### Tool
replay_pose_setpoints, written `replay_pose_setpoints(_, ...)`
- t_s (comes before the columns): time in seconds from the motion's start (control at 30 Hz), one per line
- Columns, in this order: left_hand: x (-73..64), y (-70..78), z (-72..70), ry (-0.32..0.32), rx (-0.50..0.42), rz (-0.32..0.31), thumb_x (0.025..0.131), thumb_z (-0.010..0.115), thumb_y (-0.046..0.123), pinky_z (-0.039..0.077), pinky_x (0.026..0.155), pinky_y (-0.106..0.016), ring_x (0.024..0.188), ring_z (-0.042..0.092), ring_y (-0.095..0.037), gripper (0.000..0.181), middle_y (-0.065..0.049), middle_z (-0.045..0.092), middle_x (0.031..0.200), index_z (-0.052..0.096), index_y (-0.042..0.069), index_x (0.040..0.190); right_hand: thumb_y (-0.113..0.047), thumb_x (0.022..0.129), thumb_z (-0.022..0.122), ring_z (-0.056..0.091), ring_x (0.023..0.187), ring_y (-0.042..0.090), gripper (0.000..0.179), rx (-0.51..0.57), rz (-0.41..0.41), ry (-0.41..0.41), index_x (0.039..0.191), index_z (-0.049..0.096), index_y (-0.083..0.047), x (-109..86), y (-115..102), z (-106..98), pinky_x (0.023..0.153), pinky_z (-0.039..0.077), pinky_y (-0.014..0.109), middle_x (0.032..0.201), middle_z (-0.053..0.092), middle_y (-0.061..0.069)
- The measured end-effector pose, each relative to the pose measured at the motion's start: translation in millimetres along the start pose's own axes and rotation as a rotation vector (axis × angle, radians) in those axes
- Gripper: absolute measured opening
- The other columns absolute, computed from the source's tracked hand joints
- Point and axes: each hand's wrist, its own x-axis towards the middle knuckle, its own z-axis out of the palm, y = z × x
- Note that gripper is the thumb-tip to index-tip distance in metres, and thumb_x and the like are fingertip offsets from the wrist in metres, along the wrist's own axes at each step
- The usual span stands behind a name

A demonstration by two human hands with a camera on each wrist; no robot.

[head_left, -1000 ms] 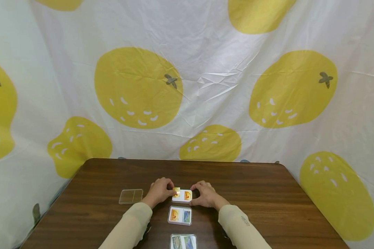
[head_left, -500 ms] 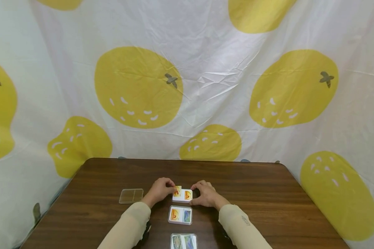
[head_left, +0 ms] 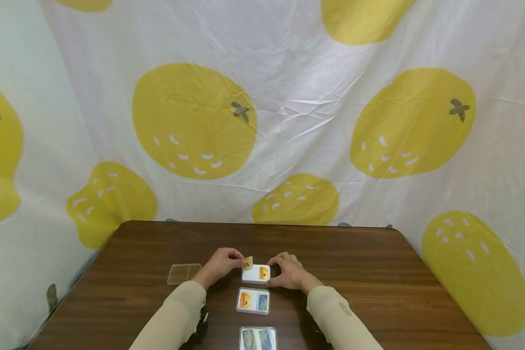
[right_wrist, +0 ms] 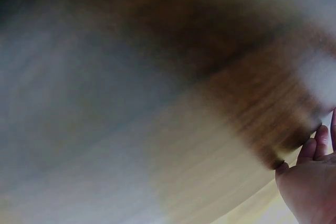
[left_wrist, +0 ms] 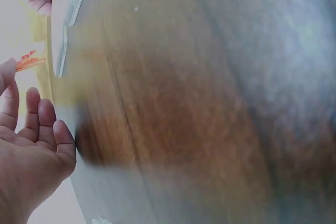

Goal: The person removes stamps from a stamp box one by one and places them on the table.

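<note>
My left hand (head_left: 220, 267) pinches a small orange-and-yellow picture card (head_left: 248, 263) between thumb and index finger, raised and tilted above the far left corner of a flat white case (head_left: 250, 274). In the left wrist view the card (left_wrist: 31, 60) stands out from the fingertips, apart from the case, while the other fingers hang loose. The white case lies on the table with another orange picture (head_left: 264, 273) in its right half; its left half is plain white. My right hand (head_left: 288, 273) holds the case's right end, index finger at the far corner and thumb at the near one.
A clear lid-like plastic tray (head_left: 183, 274) lies left of my left hand. Nearer me are a clear case (head_left: 253, 301) with an orange and a blue-green picture, and another case (head_left: 257, 339) with two greenish pictures. The brown table (head_left: 376, 291) meets a lemon-print cloth (head_left: 297, 146).
My left hand has lifted the orange card up and away from the left half of the white case, baring the white beneath. The right hand has stayed at the case's right end.
</note>
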Motion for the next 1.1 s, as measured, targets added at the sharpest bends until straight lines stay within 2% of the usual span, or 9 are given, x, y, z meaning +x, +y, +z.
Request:
replay_pose_setpoints(0.13,0.5,2.1,-5.9,-0.017,0.017,-0.049,0.086,0.075,0.011,0.044,0.076,-0.034,0.083,0.054,-0.019,0.008,-0.002,0.065,0.089,0.071,0.004,0.089,-0.036,0.073,0.083,0.044,0.121,0.035,0.049,0.004,0.009,-0.003,0.114,0.065,-0.016,0.1,-1,-1,0.101,0.034,0.055,0.124,0.052,0.009)
replay_pose_setpoints(0.3,-0.1,5.3,-15.7,-0.054,0.014,-0.082,0.087,0.075,0.013,0.043,0.079,-0.037,0.085,0.053,-0.021,0.010,-0.002,0.064,0.091,0.072,0.005,0.090,-0.036,0.074,0.082,0.043,0.121,0.036,0.049,0.004,0.008,-0.004,0.115,0.065,-0.016,0.6,-1,-1,0.101,0.033,0.055,0.125,0.052,0.009)
replay_pose_setpoints(0.43,-0.4,5.0,-23.2,-0.069,0.003,-0.109,0.087,0.075,0.014,0.040,0.078,-0.037,0.086,0.052,-0.021,0.010,-0.003,0.064,0.091,0.072,0.005,0.090,-0.036,0.074,0.082,0.043,0.121,0.035,0.048,0.000,0.007,-0.004,0.115,0.065,-0.016,0.4,-2,-1,0.101,0.033,0.055,0.125,0.052,0.010)
replay_pose_setpoints(0.7,-1.2,1.1,-34.3,-0.122,0.026,-0.165,0.088,0.074,0.015,0.043,0.083,-0.039,0.089,0.054,-0.020,0.011,-0.002,0.066,0.094,0.072,0.005,0.091,-0.034,0.074,0.084,0.043,0.122,0.036,0.049,0.000,0.006,-0.003,0.115,0.065,-0.015,-1.2,-2,-1,0.102,0.034,0.054,0.124,0.052,0.009)
replay_pose_setpoints(0.97,-3.7,-1.2,-40.0,-0.171,0.032,-0.180,0.087,0.073,0.014,0.043,0.075,-0.033,0.086,0.055,-0.018,0.010,0.000,0.066,0.090,0.072,0.005,0.090,-0.035,0.075,0.083,0.043,0.122,0.036,0.049,0.009,0.002,-0.007,0.115,0.065,-0.015,-1.7,-2,-1,0.102,0.033,0.055,0.125,0.052,0.010)
replay_pose_setpoints(1.1,-6.1,0.1,-42.1,-0.204,0.065,-0.194,0.088,0.073,0.017,0.044,0.074,-0.032,0.085,0.054,-0.018,0.010,0.001,0.065,0.090,0.073,0.006,0.089,-0.034,0.074,0.084,0.044,0.120,0.037,0.049,0.002,-0.010,-0.002,0.114,0.065,-0.014,-1.8,-2,-1,0.101,0.033,0.056,0.124,0.052,0.011)
